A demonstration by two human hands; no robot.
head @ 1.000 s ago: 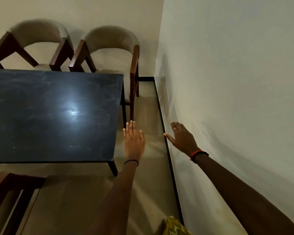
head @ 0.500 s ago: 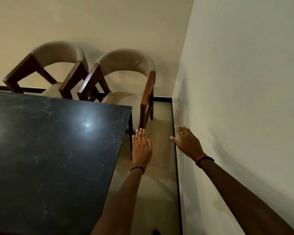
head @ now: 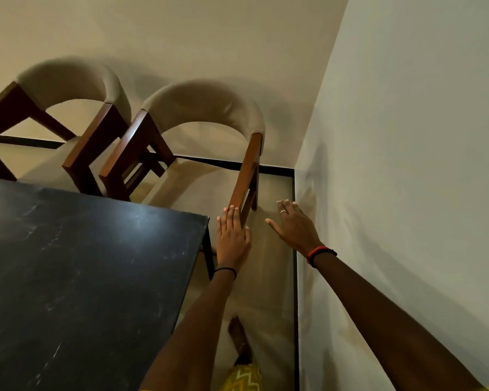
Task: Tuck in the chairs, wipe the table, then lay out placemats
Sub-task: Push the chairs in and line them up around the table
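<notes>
As the left hand (head: 232, 238) and right hand (head: 294, 230) reach flat and empty, the chair (head: 203, 108) just ahead looks untucked; wiping and placemats wait.

Black table (head: 82, 277), beige-and-brown chairs (head: 201, 131), red wristband (head: 316, 253), yellow zigzag cloth (head: 243, 378).

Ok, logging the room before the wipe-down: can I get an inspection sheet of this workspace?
Surface: black table, pale streaks and smudges on top.
Job's things: right chair and left chair at the table's far edge, seats showing beyond it; cloth, placemats: nothing seen.
Clutter: nothing seen.
Grips: left grip flat, fingertips at the right chair's armrest end, contact unclear; right grip fingers spread, holding nothing, beside the wall.
Cables: nothing seen.
Surroundings: wall close on the right, black skirting, pale floor.
</notes>
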